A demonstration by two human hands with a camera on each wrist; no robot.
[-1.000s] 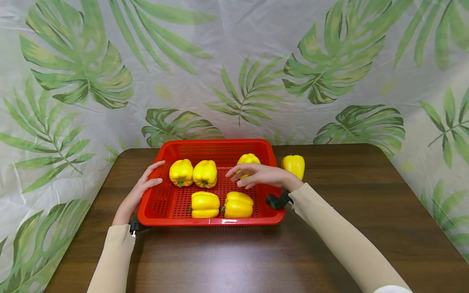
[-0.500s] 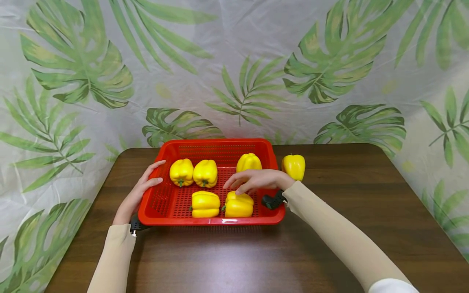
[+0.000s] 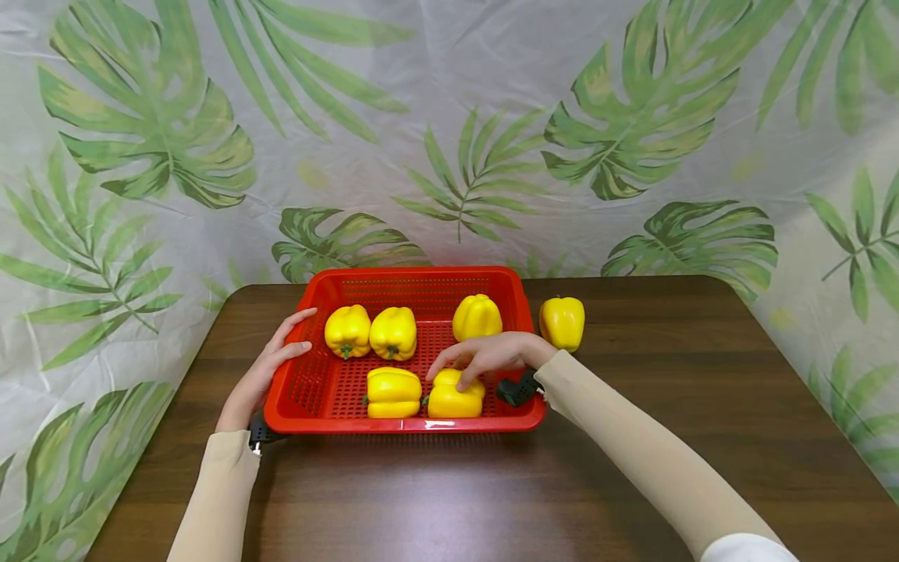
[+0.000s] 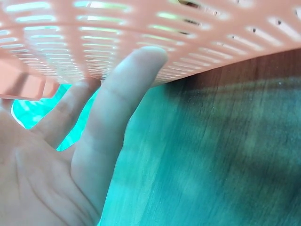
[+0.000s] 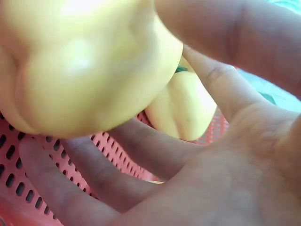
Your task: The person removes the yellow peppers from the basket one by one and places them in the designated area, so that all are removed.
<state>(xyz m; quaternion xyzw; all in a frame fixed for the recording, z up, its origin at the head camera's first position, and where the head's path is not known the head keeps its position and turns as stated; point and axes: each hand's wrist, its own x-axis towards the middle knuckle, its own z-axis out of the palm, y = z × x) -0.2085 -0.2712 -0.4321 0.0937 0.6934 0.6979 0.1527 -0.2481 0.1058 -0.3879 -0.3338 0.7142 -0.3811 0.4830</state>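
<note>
on my screen, far from the table [image 3: 632,499], i see the right hand [image 3: 495,353] curled round a pepper [image 3: 455,402]. it sits in the red basket [image 3: 400,426], at the near side, just right of the middle. the right arm, in a tan sleeve [image 3: 632,445], comes in from the low right and goes over the basket's right end. the palm faces down, with the thumb on the pepper and the other fingers bent round its far side. from the right wrist i see those fingers go under and behind it, but the tips are hidden, so i can't say if they all touch.

the left hand [image 3: 263,371] lies at the basket's left end. its fingers are long and spread, thumb well apart from them, and they touch the side with no curl that i can see. the left arm comes straight up from the bottom.

a second pepper [image 3: 393,393] lies just left of the held one. two back peppers [image 3: 347,331] sit side by side at the far left, and one more pepper [image 3: 477,316] is at the far right. a loose pepper [image 3: 563,321] stands on the table, past the basket's right end.
</note>
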